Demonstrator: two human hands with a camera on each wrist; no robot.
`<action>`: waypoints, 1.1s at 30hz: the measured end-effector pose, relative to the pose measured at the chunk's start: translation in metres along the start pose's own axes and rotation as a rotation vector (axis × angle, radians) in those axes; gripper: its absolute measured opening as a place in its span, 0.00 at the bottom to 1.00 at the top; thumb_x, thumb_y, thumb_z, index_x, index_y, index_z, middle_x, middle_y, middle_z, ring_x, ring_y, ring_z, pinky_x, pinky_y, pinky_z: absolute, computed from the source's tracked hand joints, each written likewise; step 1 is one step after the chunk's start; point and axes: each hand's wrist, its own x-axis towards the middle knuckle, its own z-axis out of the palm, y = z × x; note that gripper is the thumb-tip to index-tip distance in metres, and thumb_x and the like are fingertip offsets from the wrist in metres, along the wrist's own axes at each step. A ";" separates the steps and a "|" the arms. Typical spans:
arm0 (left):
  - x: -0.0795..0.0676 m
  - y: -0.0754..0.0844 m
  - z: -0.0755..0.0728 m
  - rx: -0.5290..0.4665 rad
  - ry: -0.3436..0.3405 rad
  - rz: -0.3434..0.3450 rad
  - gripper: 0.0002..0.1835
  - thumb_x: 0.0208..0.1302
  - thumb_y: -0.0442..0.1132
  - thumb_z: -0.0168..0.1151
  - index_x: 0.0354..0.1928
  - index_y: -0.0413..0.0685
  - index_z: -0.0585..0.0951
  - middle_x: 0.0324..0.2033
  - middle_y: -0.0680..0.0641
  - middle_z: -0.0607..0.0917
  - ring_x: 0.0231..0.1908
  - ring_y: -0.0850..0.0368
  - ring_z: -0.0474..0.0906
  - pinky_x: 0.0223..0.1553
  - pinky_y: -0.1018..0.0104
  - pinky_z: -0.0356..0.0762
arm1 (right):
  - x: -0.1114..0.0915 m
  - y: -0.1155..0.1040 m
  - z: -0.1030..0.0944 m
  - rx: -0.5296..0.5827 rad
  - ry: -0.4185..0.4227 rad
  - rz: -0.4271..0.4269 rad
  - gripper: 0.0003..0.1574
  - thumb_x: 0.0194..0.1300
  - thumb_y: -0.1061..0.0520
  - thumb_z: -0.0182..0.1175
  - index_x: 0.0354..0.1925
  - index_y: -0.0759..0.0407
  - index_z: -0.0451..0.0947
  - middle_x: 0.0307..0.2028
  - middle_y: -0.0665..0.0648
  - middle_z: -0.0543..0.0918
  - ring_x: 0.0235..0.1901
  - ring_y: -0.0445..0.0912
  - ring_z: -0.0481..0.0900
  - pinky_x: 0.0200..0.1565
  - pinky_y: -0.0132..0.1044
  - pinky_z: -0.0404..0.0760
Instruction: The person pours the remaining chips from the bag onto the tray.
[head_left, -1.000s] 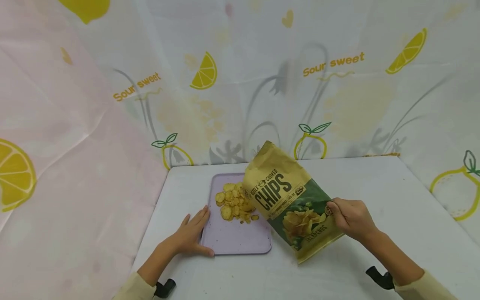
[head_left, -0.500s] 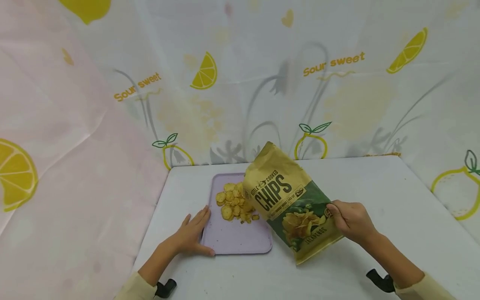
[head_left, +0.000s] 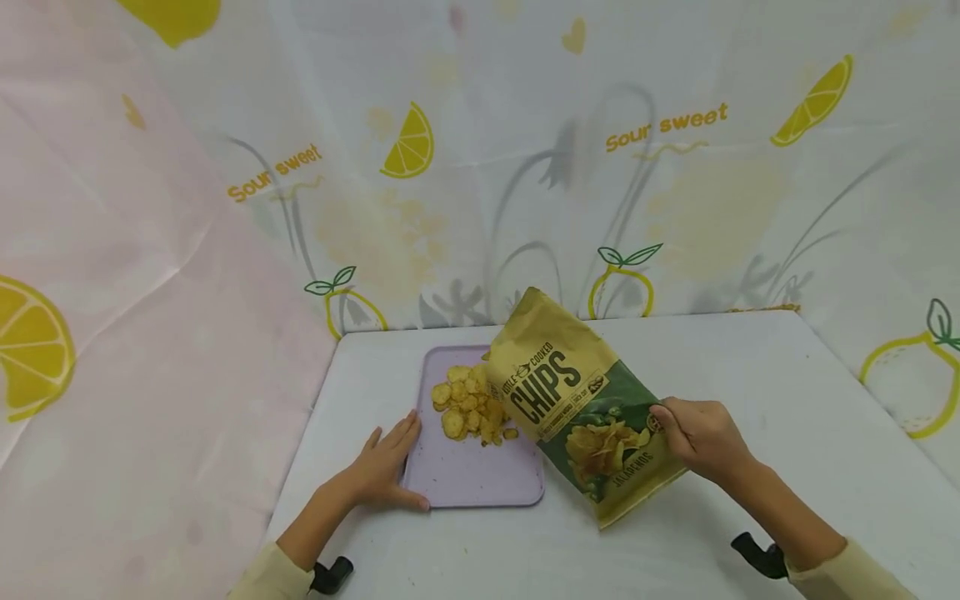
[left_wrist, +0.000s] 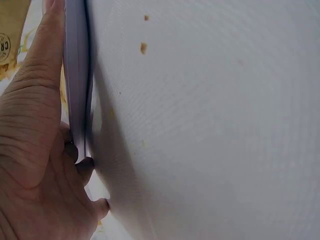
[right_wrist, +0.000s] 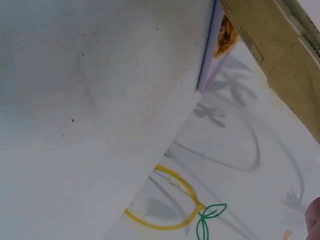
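My right hand (head_left: 705, 439) pinches the lower right edge of a gold and green chip bag (head_left: 577, 408), thumb on its printed front. The bag tilts with its upper left end over a lilac tray (head_left: 472, 483). A heap of potato chips (head_left: 468, 404) lies on the tray's upper half, partly hidden behind the bag. My left hand (head_left: 378, 471) spreads at the tray's lower left corner, fingers on the left side and thumb along the near edge. The left wrist view shows that thumb (left_wrist: 42, 60) lying straight against the tray's edge (left_wrist: 76, 75).
The tray rests on a white table (head_left: 757, 392), with small crumbs around. Behind stands a lemon-printed cloth backdrop (head_left: 480, 208), and a pinkish cloth (head_left: 150, 250) hangs at the left.
The chip bag shifts slightly, its upper end a little lower and its bottom end swinging a bit right. A chip shows by the bag's upper left edge. My left hand and the tray stay put.
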 end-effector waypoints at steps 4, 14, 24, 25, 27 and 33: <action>0.000 0.000 0.001 -0.002 -0.008 -0.001 0.74 0.39 0.77 0.69 0.77 0.37 0.46 0.78 0.39 0.43 0.78 0.40 0.44 0.72 0.31 0.37 | -0.005 -0.001 0.001 -0.002 -0.026 -0.007 0.30 0.80 0.46 0.41 0.19 0.54 0.65 0.12 0.41 0.56 0.12 0.29 0.51 0.14 0.20 0.55; 0.000 -0.001 0.003 -0.001 0.006 0.001 0.74 0.38 0.78 0.67 0.77 0.38 0.47 0.78 0.40 0.44 0.78 0.40 0.44 0.72 0.31 0.38 | 0.010 -0.002 -0.004 0.010 0.116 0.015 0.33 0.79 0.46 0.44 0.15 0.54 0.62 0.11 0.43 0.54 0.11 0.32 0.48 0.14 0.21 0.50; 0.001 0.000 0.003 0.001 0.013 0.002 0.74 0.39 0.76 0.69 0.77 0.37 0.47 0.78 0.39 0.44 0.77 0.40 0.45 0.72 0.31 0.39 | -0.001 -0.004 0.003 0.004 0.004 -0.015 0.31 0.80 0.47 0.42 0.19 0.56 0.67 0.12 0.41 0.57 0.12 0.30 0.52 0.14 0.20 0.55; 0.001 0.000 0.002 0.002 0.012 -0.004 0.74 0.39 0.77 0.69 0.77 0.38 0.47 0.79 0.40 0.44 0.77 0.40 0.44 0.72 0.32 0.38 | 0.000 -0.004 0.003 0.003 0.010 -0.016 0.31 0.80 0.47 0.42 0.18 0.56 0.67 0.12 0.41 0.57 0.12 0.30 0.52 0.14 0.20 0.55; 0.001 0.000 0.002 0.001 0.013 -0.006 0.74 0.39 0.77 0.68 0.77 0.38 0.47 0.79 0.40 0.44 0.78 0.40 0.44 0.72 0.32 0.38 | 0.003 -0.005 0.001 -0.003 0.031 -0.015 0.32 0.80 0.47 0.42 0.18 0.56 0.66 0.12 0.41 0.56 0.11 0.31 0.51 0.14 0.20 0.54; 0.000 -0.001 0.000 0.012 0.007 0.006 0.73 0.40 0.76 0.69 0.77 0.37 0.46 0.78 0.39 0.44 0.77 0.39 0.45 0.72 0.31 0.38 | 0.011 -0.004 -0.007 0.020 0.158 0.035 0.34 0.79 0.46 0.45 0.14 0.56 0.62 0.10 0.44 0.56 0.09 0.34 0.51 0.12 0.22 0.51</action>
